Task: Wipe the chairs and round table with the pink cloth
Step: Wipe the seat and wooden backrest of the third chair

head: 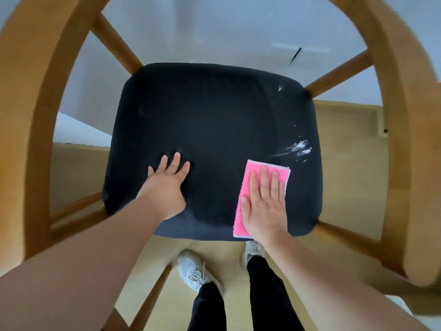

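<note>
The person is leaning over a wooden armchair (35,115), looking straight down at its dark navy seat cushion (210,130). The right hand (265,204) is lying flat, fingers spread and unclenched, pressing the folded pink cloth (248,177) against the cushion near its front right corner. The left hand (167,185) is resting palm-down and released on the cushion's front left part, gripping nothing. White smears (298,149) are showing on the fabric just beyond the cloth, toward the right edge, with a smaller white speck (281,88) near the far right corner. Two white sneakers (195,271) are standing on the pale floor (346,182) below the seat's front edge.
</note>
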`<move>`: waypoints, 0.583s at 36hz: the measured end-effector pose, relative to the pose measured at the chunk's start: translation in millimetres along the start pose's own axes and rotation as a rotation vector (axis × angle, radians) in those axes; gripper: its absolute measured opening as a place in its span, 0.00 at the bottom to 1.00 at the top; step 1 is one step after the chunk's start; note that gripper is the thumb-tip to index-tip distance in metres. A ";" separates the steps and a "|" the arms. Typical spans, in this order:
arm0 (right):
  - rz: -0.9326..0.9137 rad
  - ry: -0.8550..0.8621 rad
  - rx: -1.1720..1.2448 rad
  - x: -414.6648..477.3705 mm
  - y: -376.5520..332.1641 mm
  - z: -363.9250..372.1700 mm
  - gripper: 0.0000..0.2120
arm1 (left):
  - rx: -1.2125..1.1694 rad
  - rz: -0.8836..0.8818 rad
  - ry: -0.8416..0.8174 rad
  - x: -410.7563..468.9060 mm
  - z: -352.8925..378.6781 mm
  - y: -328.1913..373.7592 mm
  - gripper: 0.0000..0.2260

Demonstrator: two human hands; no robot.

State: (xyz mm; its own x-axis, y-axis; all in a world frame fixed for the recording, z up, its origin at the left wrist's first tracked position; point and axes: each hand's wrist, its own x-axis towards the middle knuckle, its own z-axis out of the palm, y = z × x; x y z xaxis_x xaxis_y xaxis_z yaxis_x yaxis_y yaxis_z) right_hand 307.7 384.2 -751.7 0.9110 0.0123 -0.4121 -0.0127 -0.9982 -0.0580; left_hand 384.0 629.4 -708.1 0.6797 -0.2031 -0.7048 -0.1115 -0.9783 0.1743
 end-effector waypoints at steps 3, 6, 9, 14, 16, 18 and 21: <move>-0.014 -0.010 -0.002 -26.4 -0.5 7.3 0.30 | 0.005 -0.002 -0.005 -1.0 -2.9 1.3 0.37; -0.008 -0.001 0.012 -35.7 -3.2 9.1 0.30 | 0.025 -0.032 -0.018 -3.5 -5.2 7.1 0.37; 0.035 -0.022 0.045 -32.4 -9.1 7.7 0.30 | 0.123 -0.069 0.055 -5.4 -5.8 18.7 0.36; 0.073 0.010 0.079 -28.4 -15.0 1.9 0.29 | 0.173 0.105 0.177 -2.7 1.9 45.1 0.38; 0.070 0.034 0.087 -26.2 -15.3 0.7 0.29 | 0.127 0.105 0.099 1.2 2.3 54.3 0.39; 0.057 0.053 0.093 -23.6 -14.3 1.4 0.28 | 0.052 0.080 0.025 7.0 -1.4 58.3 0.38; 0.012 0.067 0.067 -17.1 -10.7 1.5 0.28 | -0.195 0.035 0.074 10.6 -14.4 51.3 0.37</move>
State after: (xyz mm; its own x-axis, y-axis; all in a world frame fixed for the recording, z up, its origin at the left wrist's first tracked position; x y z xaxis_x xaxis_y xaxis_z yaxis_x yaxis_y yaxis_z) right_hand 291.7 394.7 -745.4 0.9362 -0.0061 -0.3515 -0.0496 -0.9922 -0.1148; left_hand 395.9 577.6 -696.8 0.7298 -0.2268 -0.6449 0.0013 -0.9429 0.3330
